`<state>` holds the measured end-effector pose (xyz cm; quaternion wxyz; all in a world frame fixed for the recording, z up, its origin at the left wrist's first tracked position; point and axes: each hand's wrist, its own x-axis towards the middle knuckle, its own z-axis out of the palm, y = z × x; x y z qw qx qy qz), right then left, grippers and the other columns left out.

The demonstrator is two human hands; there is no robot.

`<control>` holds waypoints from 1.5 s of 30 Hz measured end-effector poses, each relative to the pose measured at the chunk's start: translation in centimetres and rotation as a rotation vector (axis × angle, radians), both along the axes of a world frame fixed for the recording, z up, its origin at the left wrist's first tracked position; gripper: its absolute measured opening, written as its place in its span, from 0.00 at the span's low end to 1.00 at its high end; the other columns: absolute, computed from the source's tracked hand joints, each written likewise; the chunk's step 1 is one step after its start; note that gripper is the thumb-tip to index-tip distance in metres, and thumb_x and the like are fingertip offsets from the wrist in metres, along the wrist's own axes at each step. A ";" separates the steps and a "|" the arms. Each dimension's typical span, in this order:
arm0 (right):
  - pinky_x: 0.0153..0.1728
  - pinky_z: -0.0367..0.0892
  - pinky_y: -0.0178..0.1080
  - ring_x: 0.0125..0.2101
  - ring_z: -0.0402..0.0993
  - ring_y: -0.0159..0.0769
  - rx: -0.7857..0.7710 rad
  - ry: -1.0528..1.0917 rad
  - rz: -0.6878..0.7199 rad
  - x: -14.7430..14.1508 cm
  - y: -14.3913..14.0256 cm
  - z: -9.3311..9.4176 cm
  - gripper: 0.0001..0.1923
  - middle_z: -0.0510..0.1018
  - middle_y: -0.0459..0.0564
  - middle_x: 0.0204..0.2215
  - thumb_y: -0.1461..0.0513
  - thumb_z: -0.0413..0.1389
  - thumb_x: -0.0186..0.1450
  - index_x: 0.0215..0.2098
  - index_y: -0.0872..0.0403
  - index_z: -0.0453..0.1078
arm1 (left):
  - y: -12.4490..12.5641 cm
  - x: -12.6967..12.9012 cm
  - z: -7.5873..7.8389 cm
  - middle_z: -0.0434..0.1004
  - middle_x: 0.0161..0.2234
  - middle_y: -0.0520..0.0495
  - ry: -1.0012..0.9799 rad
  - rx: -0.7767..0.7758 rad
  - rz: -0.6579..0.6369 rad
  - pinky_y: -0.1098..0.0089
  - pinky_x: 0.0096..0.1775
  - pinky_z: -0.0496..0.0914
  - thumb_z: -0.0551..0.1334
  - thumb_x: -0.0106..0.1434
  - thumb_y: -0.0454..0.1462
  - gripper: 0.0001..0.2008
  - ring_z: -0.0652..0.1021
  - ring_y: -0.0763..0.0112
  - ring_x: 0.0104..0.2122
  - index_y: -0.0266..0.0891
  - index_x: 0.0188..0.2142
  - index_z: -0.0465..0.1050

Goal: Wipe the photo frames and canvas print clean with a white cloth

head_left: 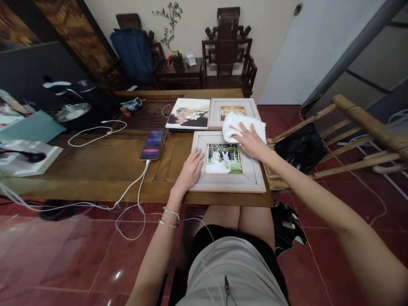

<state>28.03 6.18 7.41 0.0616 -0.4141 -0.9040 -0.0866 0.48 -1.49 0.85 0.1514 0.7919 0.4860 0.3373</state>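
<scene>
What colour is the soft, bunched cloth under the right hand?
White; the soft, bunched cloth shows best in the head view.

The floor (73, 255) is covered with shiny red tiles, where light is thrown back in small white spots. A brown wood desk (95, 170) is seen. By the pale wall (194, 25), a dark chair (227, 51), a low table (188, 74) and a potted plant (177, 60) are placed. To the right, a white door (296, 59) and a bamboo chair (366, 123) can be seen.
</scene>
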 end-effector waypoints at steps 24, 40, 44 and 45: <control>0.59 0.53 0.60 0.63 0.52 0.53 -0.336 0.076 0.120 -2.7 -11.8 0.3 0.29 0.69 0.60 0.57 0.74 0.47 0.60 0.59 0.56 0.63 | 0.2 -0.2 -0.1 0.64 0.61 0.36 0.043 0.022 0.005 0.52 0.64 0.55 0.49 0.70 0.38 0.20 0.58 0.59 0.65 0.32 0.58 0.65; 0.61 0.44 0.64 0.66 0.44 0.49 -0.104 0.019 0.260 -10.2 1.8 -1.0 0.30 0.59 0.52 0.65 0.75 0.47 0.60 0.59 0.52 0.63 | 0.3 -0.3 -0.3 0.66 0.60 0.38 0.002 -0.007 0.020 0.50 0.63 0.55 0.47 0.71 0.40 0.20 0.59 0.59 0.64 0.35 0.56 0.67; 0.61 0.43 0.64 0.66 0.45 0.47 -0.135 -0.014 0.205 -7.2 1.9 -0.6 0.27 0.65 0.58 0.61 0.74 0.48 0.61 0.57 0.55 0.65 | 0.2 -0.2 0.1 0.66 0.59 0.37 -0.017 -0.009 -0.001 0.51 0.63 0.56 0.47 0.71 0.40 0.20 0.58 0.60 0.65 0.34 0.54 0.69; 0.60 0.43 0.64 0.66 0.46 0.47 -0.142 -0.022 0.184 -5.8 1.9 -0.4 0.26 0.65 0.60 0.61 0.74 0.48 0.61 0.57 0.55 0.66 | 0.1 -0.2 0.2 0.67 0.59 0.37 -0.020 -0.006 -0.004 0.51 0.63 0.56 0.47 0.71 0.39 0.20 0.58 0.60 0.65 0.34 0.54 0.70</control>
